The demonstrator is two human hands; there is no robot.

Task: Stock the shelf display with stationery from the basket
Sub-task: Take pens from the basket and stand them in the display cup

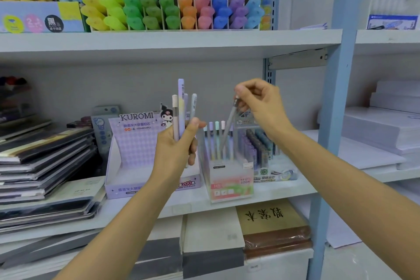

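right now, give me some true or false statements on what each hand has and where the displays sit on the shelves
1. The left hand grips several pens upright. True.
2. The right hand holds nothing. False: it pinches a grey pen by its top end, angled down toward the Fruit Soda display.
3. The Kuromi box stands to the left of the Fruit Soda display. True.
4. The highlighters share a shelf with the Kuromi box. False: they stand on the shelf above it.
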